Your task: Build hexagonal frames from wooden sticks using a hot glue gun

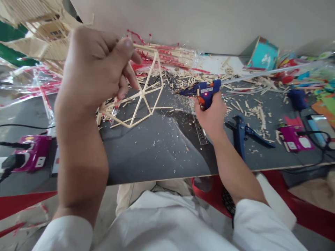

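Note:
My left hand (95, 69), raised on the left, has its thumb and fingers pinched on a thin wooden stick (145, 48). The far end of this stick meets the top corner of a wooden stick frame (142, 93), whose spokes join at a central hub. Part of the frame is hidden behind my fingers. My right hand (214, 113) is wrapped round the handle of a blue hot glue gun (208, 89) with a lit red light. Its nozzle points left toward the frame, with a gap between them. A clear ruler (200, 130) lies below the glue gun.
Blue cutters (239, 134) lie right of my right forearm. Purple power sockets (32, 153) with cables sit at the left, another purple socket (295, 137) at the right. Stick offcuts (259, 113) and red-and-clear packaging (170, 57) spread behind. A larger stick model (49, 38) stands back left.

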The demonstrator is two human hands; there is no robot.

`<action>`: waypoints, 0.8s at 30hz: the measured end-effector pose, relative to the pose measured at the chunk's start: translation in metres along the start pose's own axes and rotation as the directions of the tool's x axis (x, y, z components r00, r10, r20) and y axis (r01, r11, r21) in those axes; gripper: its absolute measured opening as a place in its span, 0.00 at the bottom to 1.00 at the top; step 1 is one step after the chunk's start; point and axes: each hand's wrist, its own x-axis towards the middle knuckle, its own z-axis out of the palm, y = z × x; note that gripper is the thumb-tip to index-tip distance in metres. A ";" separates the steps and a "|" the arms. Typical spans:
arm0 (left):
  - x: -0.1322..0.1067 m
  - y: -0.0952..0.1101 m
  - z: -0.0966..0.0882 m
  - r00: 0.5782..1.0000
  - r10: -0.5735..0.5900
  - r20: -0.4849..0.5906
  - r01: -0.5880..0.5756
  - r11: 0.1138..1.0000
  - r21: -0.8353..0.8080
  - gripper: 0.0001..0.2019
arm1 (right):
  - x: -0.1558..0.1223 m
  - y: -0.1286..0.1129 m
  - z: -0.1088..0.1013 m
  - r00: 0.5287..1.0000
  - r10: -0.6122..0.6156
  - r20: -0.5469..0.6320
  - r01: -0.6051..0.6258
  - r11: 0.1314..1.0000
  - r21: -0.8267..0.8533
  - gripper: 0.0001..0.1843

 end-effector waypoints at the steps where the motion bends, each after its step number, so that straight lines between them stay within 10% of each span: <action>1: 0.000 0.000 0.002 1.000 -0.015 -0.025 0.014 1.000 -0.014 0.16 | 0.000 -0.002 0.000 1.000 -0.006 0.009 0.006 1.000 0.011 0.21; 17: 0.008 -0.017 -0.009 0.938 -0.316 0.142 0.306 0.948 0.089 0.16 | -0.002 -0.003 -0.003 0.991 -0.096 0.092 0.092 0.995 0.039 0.18; 24: 0.008 -0.011 -0.009 0.930 -0.336 0.149 0.325 0.941 0.094 0.16 | -0.004 -0.006 -0.001 0.995 -0.026 0.097 0.022 0.999 0.042 0.37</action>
